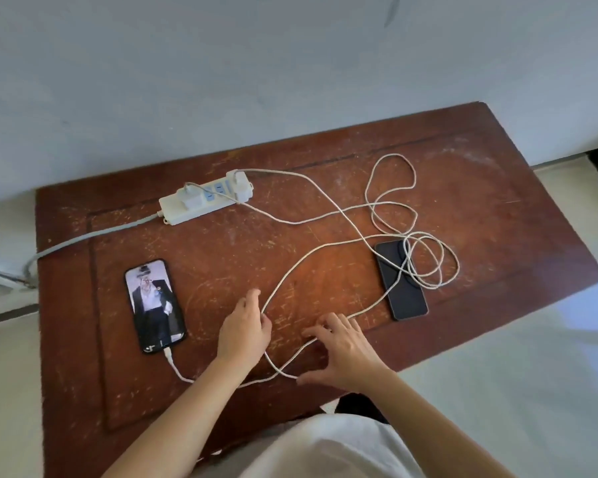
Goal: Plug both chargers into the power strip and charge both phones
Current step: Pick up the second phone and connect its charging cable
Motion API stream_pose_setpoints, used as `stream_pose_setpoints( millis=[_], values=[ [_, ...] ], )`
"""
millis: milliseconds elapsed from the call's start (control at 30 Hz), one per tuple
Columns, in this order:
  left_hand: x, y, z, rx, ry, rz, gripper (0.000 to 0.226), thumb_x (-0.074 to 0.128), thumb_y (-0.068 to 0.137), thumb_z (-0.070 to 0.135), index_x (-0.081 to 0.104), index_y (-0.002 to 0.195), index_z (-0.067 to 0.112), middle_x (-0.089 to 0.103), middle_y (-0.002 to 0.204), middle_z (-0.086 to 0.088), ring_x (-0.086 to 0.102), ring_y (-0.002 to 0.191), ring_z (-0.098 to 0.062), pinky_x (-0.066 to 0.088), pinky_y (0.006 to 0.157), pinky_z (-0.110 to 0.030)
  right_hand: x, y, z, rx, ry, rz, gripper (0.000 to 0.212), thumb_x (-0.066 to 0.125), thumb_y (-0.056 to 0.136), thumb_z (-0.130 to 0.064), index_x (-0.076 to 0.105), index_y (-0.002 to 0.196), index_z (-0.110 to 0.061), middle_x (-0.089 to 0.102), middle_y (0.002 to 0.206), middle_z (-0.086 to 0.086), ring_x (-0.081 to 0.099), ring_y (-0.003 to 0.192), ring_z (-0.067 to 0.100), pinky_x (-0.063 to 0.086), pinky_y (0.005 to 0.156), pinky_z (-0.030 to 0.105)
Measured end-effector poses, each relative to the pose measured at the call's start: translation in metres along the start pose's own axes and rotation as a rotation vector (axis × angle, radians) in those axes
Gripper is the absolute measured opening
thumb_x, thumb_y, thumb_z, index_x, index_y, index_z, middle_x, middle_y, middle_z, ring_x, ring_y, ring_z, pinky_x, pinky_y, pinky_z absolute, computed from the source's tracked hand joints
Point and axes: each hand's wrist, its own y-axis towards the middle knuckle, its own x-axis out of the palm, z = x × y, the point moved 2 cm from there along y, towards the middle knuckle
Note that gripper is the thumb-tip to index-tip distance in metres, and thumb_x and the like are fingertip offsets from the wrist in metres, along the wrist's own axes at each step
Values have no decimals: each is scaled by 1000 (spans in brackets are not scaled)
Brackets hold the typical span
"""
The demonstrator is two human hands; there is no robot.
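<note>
A white power strip point(201, 205) lies at the back left of the brown table point(221, 250), with a white charger point(191, 197) plugged in at its left part and a second charger point(241, 187) at its right end. The left phone point(154, 305) has its screen lit, and a white cable point(178, 370) is plugged into its bottom. The right phone point(403, 284) is dark, with loops of white cable point(425, 260) lying across it. My left hand point(246, 326) rests beside a cable loop, fingers loosely curled. My right hand point(342, 350) hovers with fingers spread over the same cable.
A grey power cord point(83, 238) runs from the strip off the table's left edge. A pale wall stands behind the table. Light floor shows to the right and left. My white shirt point(325, 450) fills the bottom of the view.
</note>
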Motion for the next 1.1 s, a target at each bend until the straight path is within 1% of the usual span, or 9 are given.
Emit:
stream_pose_setpoints(
  millis=[133, 267, 433, 500, 567, 700, 833, 933, 1100],
  values=[
    [-4, 11, 18, -170, -204, 45, 38, 72, 86, 13, 56, 120, 7, 68, 83, -4, 70, 74, -24, 53, 69, -31, -6, -14, 6, 77, 96, 75, 81, 50, 75, -86, 48, 140, -38, 46, 139, -5, 41, 130, 16, 35, 112, 41],
    [-11, 23, 40, -567, -893, 77, 15, 68, 88, 7, 69, 99, -3, 71, 65, -5, 68, 48, -11, 59, 57, -27, -30, -19, 18, 185, 189, 180, 73, 35, 87, -83, 47, 142, -36, 48, 141, -8, 44, 132, 14, 39, 111, 40],
    [-14, 21, 83, -687, -1418, 75, 7, 66, 90, 1, 66, 84, -3, 62, 88, -12, 68, 61, -13, 59, 56, -23, -63, -31, 39, 498, 800, 301, 102, 37, 75, -93, 28, 155, -31, 40, 156, -3, 40, 138, 16, 37, 113, 43],
    [-7, 15, 107, -611, -1392, 43, 6, 65, 90, 0, 67, 85, -1, 63, 86, -11, 68, 64, -14, 59, 58, -24, -78, -34, 50, 525, 1251, 220, 107, 49, 62, -97, 46, 145, -30, 58, 143, -2, 60, 122, 16, 47, 104, 42],
    [6, 6, 133, -513, -1274, 5, 4, 65, 91, 3, 68, 89, 2, 65, 82, -11, 69, 62, -13, 60, 61, -27, -94, -39, 67, 489, 1557, 200, 83, 62, 62, -88, 64, 123, -31, 74, 120, -1, 72, 95, 15, 58, 83, 36],
    [42, -12, 185, -392, -970, -1, 14, 66, 92, 4, 67, 106, 7, 69, 85, -12, 71, 60, -14, 62, 62, -30, -111, -59, 123, 495, 1758, 346, 29, 66, 92, -49, 75, 113, -31, 78, 97, 1, 56, 58, 7, 43, 50, 21],
    [80, -15, 226, -373, -826, -15, 17, 65, 94, 5, 65, 110, 9, 70, 92, -15, 72, 63, -16, 60, 59, -28, -121, -85, 179, 466, 1839, 261, 52, 43, 100, -59, 75, 119, -23, 73, 82, 0, 54, 59, 9, 40, 54, 24],
    [107, -9, 246, -380, -747, 6, 22, 55, 99, 10, 67, 117, 12, 70, 105, -14, 70, 78, -17, 59, 60, -27, -131, -98, 218, 420, 1935, 255, 46, 49, 98, -56, 78, 106, -21, 57, 68, -3, 46, 56, 9, 38, 54, 25],
    [144, 3, 267, -502, -293, 132, 49, 67, 89, 29, 54, 131, 6, 58, 130, -18, 57, 117, -35, 52, 94, -46, -154, -107, 274, 459, 1908, 475, 32, 50, 104, -40, 74, 94, -20, 64, 73, -3, 56, 61, 9, 49, 63, 26]
  ],
)
